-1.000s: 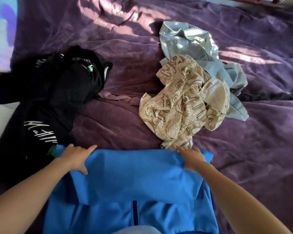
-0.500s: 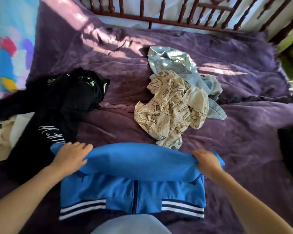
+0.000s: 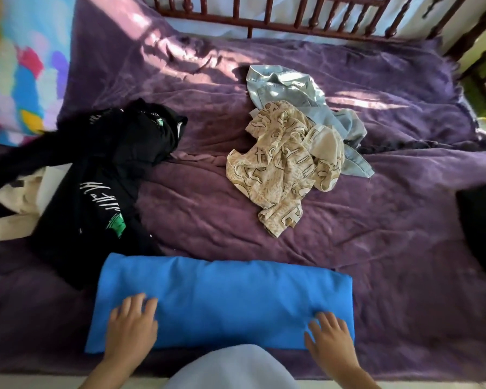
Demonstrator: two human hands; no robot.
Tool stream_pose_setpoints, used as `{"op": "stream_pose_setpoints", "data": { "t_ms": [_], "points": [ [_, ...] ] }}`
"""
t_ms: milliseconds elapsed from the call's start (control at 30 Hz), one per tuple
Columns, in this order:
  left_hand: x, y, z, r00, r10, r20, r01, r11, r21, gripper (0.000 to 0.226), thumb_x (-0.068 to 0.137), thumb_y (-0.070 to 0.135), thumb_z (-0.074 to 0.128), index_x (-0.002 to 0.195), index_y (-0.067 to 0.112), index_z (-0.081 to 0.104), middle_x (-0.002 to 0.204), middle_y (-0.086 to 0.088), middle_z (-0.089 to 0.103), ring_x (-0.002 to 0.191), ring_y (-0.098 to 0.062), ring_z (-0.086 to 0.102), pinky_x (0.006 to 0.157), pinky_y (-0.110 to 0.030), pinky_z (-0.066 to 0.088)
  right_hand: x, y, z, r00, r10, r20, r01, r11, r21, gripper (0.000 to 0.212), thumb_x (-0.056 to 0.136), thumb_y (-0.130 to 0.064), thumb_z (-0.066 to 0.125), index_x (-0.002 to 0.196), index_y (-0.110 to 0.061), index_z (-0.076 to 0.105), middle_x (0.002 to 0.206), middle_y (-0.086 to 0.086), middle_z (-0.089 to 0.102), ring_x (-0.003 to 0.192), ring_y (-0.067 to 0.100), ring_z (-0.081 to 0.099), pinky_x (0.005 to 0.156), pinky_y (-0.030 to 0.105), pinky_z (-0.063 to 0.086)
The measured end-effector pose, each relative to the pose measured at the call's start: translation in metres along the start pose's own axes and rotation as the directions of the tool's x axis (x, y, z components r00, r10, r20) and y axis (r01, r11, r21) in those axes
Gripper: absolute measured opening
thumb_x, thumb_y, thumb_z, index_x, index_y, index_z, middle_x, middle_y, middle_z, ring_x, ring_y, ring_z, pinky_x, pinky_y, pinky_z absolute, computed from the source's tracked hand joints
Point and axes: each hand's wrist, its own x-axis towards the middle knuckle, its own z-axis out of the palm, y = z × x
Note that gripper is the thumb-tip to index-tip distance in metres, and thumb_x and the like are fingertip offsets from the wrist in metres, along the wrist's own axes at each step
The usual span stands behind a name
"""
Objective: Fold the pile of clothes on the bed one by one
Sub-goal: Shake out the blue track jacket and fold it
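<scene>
A blue jacket [image 3: 225,299] lies folded into a flat rectangle near the bed's front edge. My left hand [image 3: 132,328] rests flat on its left part, fingers spread, holding nothing. My right hand [image 3: 331,336] lies flat on its right end in the same way. Farther back sits a crumpled beige patterned garment [image 3: 284,167] on top of a light blue denim piece [image 3: 286,85]. A black garment with white lettering [image 3: 101,175] sprawls at the left, touching the jacket's far left corner.
The purple blanket [image 3: 390,240] covers the bed. A dark wooden rail [image 3: 264,21] runs along the far side. A colourful pillow [image 3: 17,68] sits at the far left, cream fabric [image 3: 14,209] under the black garment, and a dark object [image 3: 483,226] at the right edge.
The blue jacket's upper half has been folded down toward me over its striped hem. Both hands moved from gripping the fold to lying flat on the folded jacket.
</scene>
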Motion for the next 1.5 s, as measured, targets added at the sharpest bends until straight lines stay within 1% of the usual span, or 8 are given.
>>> {"op": "stream_pose_setpoints", "data": {
  "t_ms": [233, 433, 600, 867, 1000, 1200, 1300, 1500],
  "points": [
    [0.045, 0.044, 0.05, 0.983, -0.08, 0.165, 0.093, 0.993, -0.07, 0.07, 0.09, 0.063, -0.002, 0.133, 0.023, 0.037, 0.132, -0.027, 0.049, 0.124, -0.048, 0.031, 0.086, -0.07, 0.037, 0.059, -0.04, 0.012, 0.956, 0.218, 0.198, -0.239, 0.967, 0.089, 0.072, 0.086, -0.071, 0.005, 0.128, -0.026, 0.043, 0.129, 0.015, 0.052, 0.117, 0.037, 0.039, 0.073, 0.06, 0.049],
    [0.068, 0.025, 0.109, 0.998, -0.01, 0.061, 0.01, 1.0, -0.012, 0.068, 0.09, 0.066, 0.003, 0.149, 0.033, 0.003, 0.141, -0.027, 0.037, 0.131, -0.049, 0.023, 0.101, -0.064, 0.015, 0.089, -0.014, 0.071, 0.979, 0.181, 0.098, -0.188, 0.979, 0.075, 0.075, 0.079, -0.075, 0.021, 0.141, -0.032, 0.022, 0.145, 0.013, 0.029, 0.131, 0.039, 0.024, 0.096, 0.068, 0.029],
    [0.077, 0.019, 0.136, 0.998, 0.001, -0.065, 0.0, 1.0, 0.028, 0.073, 0.071, 0.056, 0.033, 0.136, 0.023, 0.032, 0.142, -0.024, 0.028, 0.14, -0.041, 0.006, 0.112, -0.041, -0.017, 0.098, -0.002, 0.101, 0.99, 0.069, -0.124, -0.052, 0.99, 0.134, 0.066, 0.083, -0.072, 0.02, 0.137, -0.036, 0.019, 0.15, 0.012, 0.018, 0.132, 0.04, 0.021, 0.095, 0.07, 0.026],
    [0.073, 0.03, 0.106, 0.996, -0.073, 0.048, 0.072, 0.997, 0.023, 0.071, 0.089, 0.067, 0.007, 0.136, 0.023, 0.035, 0.14, -0.029, 0.038, 0.129, -0.05, 0.024, 0.1, -0.067, 0.016, 0.075, 0.019, 0.065, 0.987, 0.131, -0.097, -0.122, 0.988, 0.09, 0.064, 0.09, -0.069, 0.007, 0.147, -0.041, 0.008, 0.145, 0.011, 0.029, 0.132, 0.033, 0.026, 0.106, 0.056, 0.021],
    [0.056, 0.065, 0.084, 0.993, -0.044, -0.107, 0.04, 0.999, -0.035, 0.064, 0.085, 0.057, 0.027, 0.136, 0.019, 0.035, 0.141, -0.031, 0.034, 0.129, -0.051, 0.023, 0.092, -0.076, 0.025, 0.041, 0.044, 0.052, 0.766, 0.637, 0.089, -0.605, 0.667, 0.435, 0.08, 0.084, -0.061, 0.051, 0.149, -0.028, 0.018, 0.154, 0.014, 0.019, 0.14, 0.035, 0.02, 0.11, 0.056, 0.021],
    [0.045, 0.142, 0.105, 0.993, 0.115, -0.026, -0.115, 0.993, 0.025, 0.067, 0.075, 0.054, 0.036, 0.135, 0.026, 0.035, 0.143, -0.017, 0.029, 0.129, -0.045, 0.028, 0.098, -0.066, 0.017, 0.04, 0.06, 0.039, 0.676, 0.614, 0.407, -0.594, 0.128, 0.794, 0.096, 0.073, -0.024, 0.079, 0.148, -0.016, 0.02, 0.133, -0.003, 0.045, 0.124, 0.021, 0.046, 0.1, 0.037, 0.042],
    [0.056, 0.139, 0.114, 0.991, 0.103, 0.081, -0.104, 0.995, 0.009, 0.069, 0.074, 0.055, 0.034, 0.137, 0.026, 0.033, 0.143, -0.017, 0.029, 0.129, -0.043, 0.028, 0.104, -0.061, 0.008, 0.042, 0.066, 0.023, 0.659, 0.539, 0.525, -0.576, -0.087, 0.813, 0.065, 0.07, -0.015, 0.08, 0.127, -0.009, 0.05, 0.117, 0.01, 0.062, 0.097, 0.027, 0.062, 0.081, 0.04, 0.053],
    [0.057, 0.145, 0.101, 0.955, 0.113, 0.274, -0.099, 0.993, -0.065, 0.067, 0.071, 0.056, 0.034, 0.128, 0.024, 0.05, 0.13, -0.018, 0.056, 0.118, -0.044, 0.051, 0.111, -0.054, 0.002, 0.028, 0.021, -0.055, 0.791, 0.507, 0.342, -0.365, -0.058, 0.929, 0.026, 0.075, 0.007, 0.068, 0.092, -0.012, 0.061, 0.094, 0.012, 0.068, 0.079, 0.027, 0.064, 0.07, 0.038, 0.054]
  ]
}}
